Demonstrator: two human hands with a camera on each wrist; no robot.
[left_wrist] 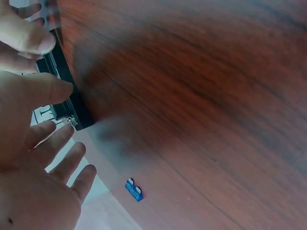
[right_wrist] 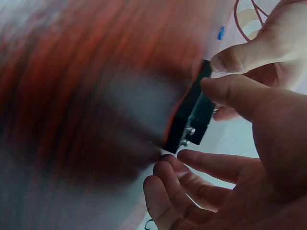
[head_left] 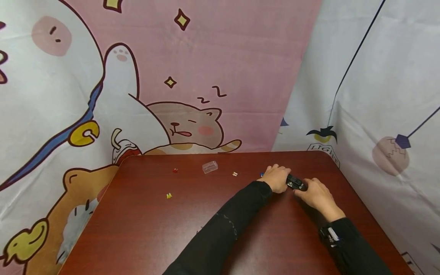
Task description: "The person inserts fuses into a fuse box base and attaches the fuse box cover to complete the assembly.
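A black rectangular block (head_left: 296, 182) with metal terminals at its ends is held off the table between both hands. My left hand (head_left: 276, 178) grips its left end; in the left wrist view that thumb (left_wrist: 55, 90) lies along the block (left_wrist: 79, 108), the other fingers partly spread beside it. From the right, my right hand (head_left: 317, 194) holds the opposite end, its thumb (right_wrist: 228, 91) against the block's side (right_wrist: 189, 115). Behind the left hand lies a small blue blade fuse (left_wrist: 134, 190) with two metal prongs. What the fingers behind the block touch is partly hidden.
On the brown table (head_left: 137, 229) lie a clear plastic box (head_left: 210, 167), a red piece (head_left: 175, 170), a yellow piece (head_left: 169, 195) and a whitish piece (head_left: 235, 174), all small and left of the hands. A printed cloth (head_left: 240, 57) hangs behind the table.
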